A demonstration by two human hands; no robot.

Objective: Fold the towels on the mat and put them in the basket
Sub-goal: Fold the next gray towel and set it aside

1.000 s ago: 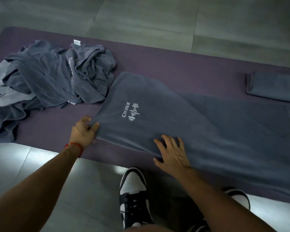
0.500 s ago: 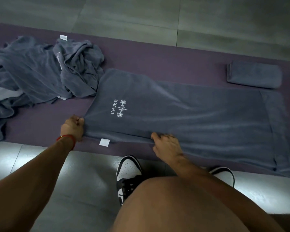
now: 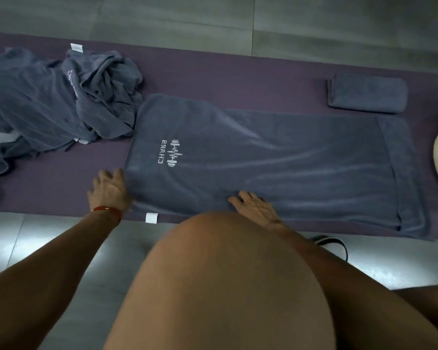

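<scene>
Pressing flat on the spread towel [image 3: 276, 157] on the purple mat [image 3: 238, 79]: left hand [image 3: 109, 190] at its near-left corner, right hand [image 3: 257, 207] on the near edge, fingers of both straight, gripping nothing. Crumpled towels [image 3: 61, 102] left, folded towel [image 3: 367, 93] far right.

Head view. Long grey towel [image 3: 276, 160] lies flat along the purple mat [image 3: 238, 79], white logo [image 3: 171, 152] near its left end, white tag [image 3: 151, 218] at the near left corner. Left hand [image 3: 110, 192], fingers spread, rests at the towel's left edge; red band [image 3: 106, 210] on that wrist. Right hand [image 3: 256, 207] lies flat on the near edge. Crumpled towels [image 3: 61, 102] heaped at mat's left, touching the flat towel's far left corner. Folded towel [image 3: 367, 93] far right, apart. Bare knee [image 3: 225, 286] fills the foreground; tiled floor [image 3: 187, 16] beyond.
</scene>
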